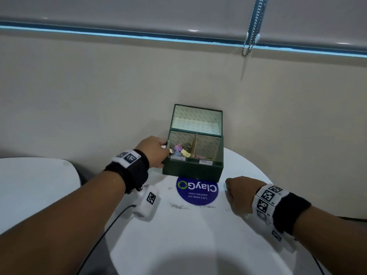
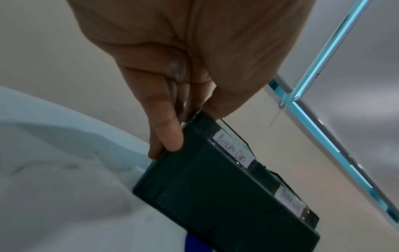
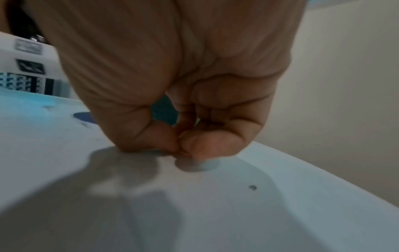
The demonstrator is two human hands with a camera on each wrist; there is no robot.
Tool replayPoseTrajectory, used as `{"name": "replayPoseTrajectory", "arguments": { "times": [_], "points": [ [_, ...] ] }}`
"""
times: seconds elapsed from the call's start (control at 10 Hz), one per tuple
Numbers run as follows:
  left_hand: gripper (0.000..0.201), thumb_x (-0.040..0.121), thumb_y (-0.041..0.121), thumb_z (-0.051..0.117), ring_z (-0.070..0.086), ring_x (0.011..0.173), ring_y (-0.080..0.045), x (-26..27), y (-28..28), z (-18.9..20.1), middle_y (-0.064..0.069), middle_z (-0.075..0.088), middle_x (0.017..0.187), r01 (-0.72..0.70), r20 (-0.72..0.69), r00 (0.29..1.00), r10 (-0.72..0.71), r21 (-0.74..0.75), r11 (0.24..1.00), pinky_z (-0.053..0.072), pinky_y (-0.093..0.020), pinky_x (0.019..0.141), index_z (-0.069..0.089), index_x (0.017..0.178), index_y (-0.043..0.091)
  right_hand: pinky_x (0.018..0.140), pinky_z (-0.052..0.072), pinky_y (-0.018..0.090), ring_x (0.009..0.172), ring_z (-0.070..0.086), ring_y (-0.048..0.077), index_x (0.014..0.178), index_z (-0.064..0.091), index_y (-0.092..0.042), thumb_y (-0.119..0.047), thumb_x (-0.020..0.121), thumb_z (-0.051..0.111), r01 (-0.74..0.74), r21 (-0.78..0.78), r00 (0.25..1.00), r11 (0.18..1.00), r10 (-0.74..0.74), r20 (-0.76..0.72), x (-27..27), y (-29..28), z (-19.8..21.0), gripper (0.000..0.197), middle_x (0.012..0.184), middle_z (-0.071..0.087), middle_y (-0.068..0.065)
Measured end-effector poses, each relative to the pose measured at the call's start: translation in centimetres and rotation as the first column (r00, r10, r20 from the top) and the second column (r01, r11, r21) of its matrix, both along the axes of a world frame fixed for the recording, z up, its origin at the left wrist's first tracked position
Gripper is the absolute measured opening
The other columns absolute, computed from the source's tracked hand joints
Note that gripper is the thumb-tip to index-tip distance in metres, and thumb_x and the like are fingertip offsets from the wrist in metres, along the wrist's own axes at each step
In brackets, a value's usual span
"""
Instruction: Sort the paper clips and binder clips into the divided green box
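The green box (image 1: pixel 192 170) stands open on the white round table (image 1: pixel 198 235), its lid (image 1: pixel 196 120) leaning on the wall. Colourful binder clips (image 1: pixel 179 150) fill the left compartment. Pinkish paper clips (image 1: pixel 202 157) lie in the right one, past a cardboard divider (image 1: pixel 195 144). My left hand (image 1: pixel 156 153) grips the box's left wall, with the thumb on the rim and the fingers (image 2: pixel 170 136) down the outside of the box (image 2: pixel 215 196). My right hand (image 1: pixel 236 193) rests on the table to the right of the box, fingers curled and thumb against forefinger (image 3: pixel 181 148). Nothing shows in it.
A round blue ClayGo sticker (image 1: pixel 197 190) lies just in front of the box. A white device (image 1: pixel 147 203) with a black cable sits under my left wrist. A second white table (image 1: pixel 35 175) stands to the left. The beige wall (image 1: pixel 119 96) is right behind the box.
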State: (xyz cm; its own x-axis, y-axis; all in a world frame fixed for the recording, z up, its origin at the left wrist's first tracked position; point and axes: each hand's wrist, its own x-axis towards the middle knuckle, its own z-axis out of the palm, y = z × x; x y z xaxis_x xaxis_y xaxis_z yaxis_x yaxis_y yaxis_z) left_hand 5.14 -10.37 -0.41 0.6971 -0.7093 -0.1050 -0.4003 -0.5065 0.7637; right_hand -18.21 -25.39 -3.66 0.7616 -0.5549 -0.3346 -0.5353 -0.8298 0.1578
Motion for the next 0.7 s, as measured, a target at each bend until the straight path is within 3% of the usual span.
{"name": "replayPoseTrajectory", "arguments": {
  "times": [0.1,0.2,0.3,0.4,0.5,0.6,0.7],
  "points": [
    [0.023,0.094,0.022,0.056,0.073,0.074,-0.02,-2.1,2.5,-0.1,0.002,0.074,0.089,0.029,-0.013,0.999,-0.03,-0.04,0.999,0.063,-0.036,0.069,0.072,0.107,0.032,0.071,0.055,0.025,0.081,0.063,0.015,0.094,0.065,-0.016,-0.02,0.074,0.068,0.008,0.058,0.998,0.998,-0.005,-0.056,-0.8,-0.2,1.5,0.02,0.088,0.067,-0.005],
    [0.023,0.094,0.026,0.056,0.074,0.069,-0.019,-4.4,4.9,-0.2,0.003,0.076,0.08,0.023,-0.054,0.998,-0.028,-0.089,0.996,0.063,-0.036,0.071,0.072,0.101,0.041,0.061,0.04,0.023,0.078,0.053,0.016,0.085,0.054,-0.022,-0.02,0.079,0.06,0.002,0.113,0.99,0.994,-0.018,0.138,-1.6,-0.8,4.5,0.008,0.083,0.056,-0.007],
    [0.024,0.093,0.027,0.056,0.072,0.065,-0.019,-6.4,6.8,-0.7,0.003,0.075,0.076,0.026,-0.022,0.999,-0.028,-0.105,0.994,0.062,-0.039,0.072,0.072,0.093,0.044,0.062,0.042,0.027,0.068,0.049,0.015,0.075,0.049,-0.024,-0.016,0.077,0.06,-0.026,0.203,0.882,0.979,-0.073,0.466,-1.7,-0.6,7.6,0.014,0.077,0.056,-0.006],
    [0.024,0.092,0.032,0.055,0.071,0.065,-0.018,-8.2,8.3,-1.5,0.004,0.074,0.075,0.019,-0.025,0.999,-0.022,-0.115,0.993,0.062,-0.041,0.074,0.072,0.102,0.046,0.063,0.045,0.024,0.068,0.053,0.013,0.077,0.055,-0.026,-0.011,0.08,0.058,-0.157,0.267,0.804,0.951,-0.034,0.594,-0.9,1.3,9.1,0.016,0.077,0.06,-0.008],
    [0.026,0.092,0.038,0.053,0.071,0.073,-0.016,-9.3,9.3,-2.2,0.006,0.074,0.078,0.035,-0.017,0.999,-0.038,-0.132,0.991,0.061,-0.042,0.077,0.066,0.108,0.054,0.07,0.048,0.023,0.081,0.06,0.011,0.091,0.062,-0.028,-0.016,0.084,0.062,-0.173,0.217,0.875,0.961,0.048,0.482,0.5,1.9,9.4,0.014,0.092,0.062,-0.01],
    [0.029,0.092,0.041,0.051,0.069,0.075,-0.015,-9.8,9.8,-2.8,0.006,0.073,0.078,0.024,0.001,1.0,-0.024,-0.143,0.989,0.06,-0.042,0.076,0.065,0.115,0.053,0.085,0.048,0.03,0.104,0.057,0.018,0.116,0.06,-0.027,-0.028,0.088,0.066,-0.09,0.057,0.835,0.994,0.044,0.548,1.8,0.5,10.1,0.029,0.118,0.056,-0.001],
    [0.03,0.091,0.044,0.046,0.066,0.073,-0.014,-10.5,10.1,-3.3,0.009,0.071,0.076,0.032,0.067,0.997,-0.022,-0.142,0.989,0.06,-0.04,0.074,0.065,0.112,0.052,0.107,0.041,0.043,0.138,0.037,0.029,0.149,0.035,-0.025,-0.034,0.089,0.064,0.031,0.06,0.832,0.998,-0.059,0.551,3.1,-1.2,10.3,0.067,0.154,0.031,0.006]
  ]
}}
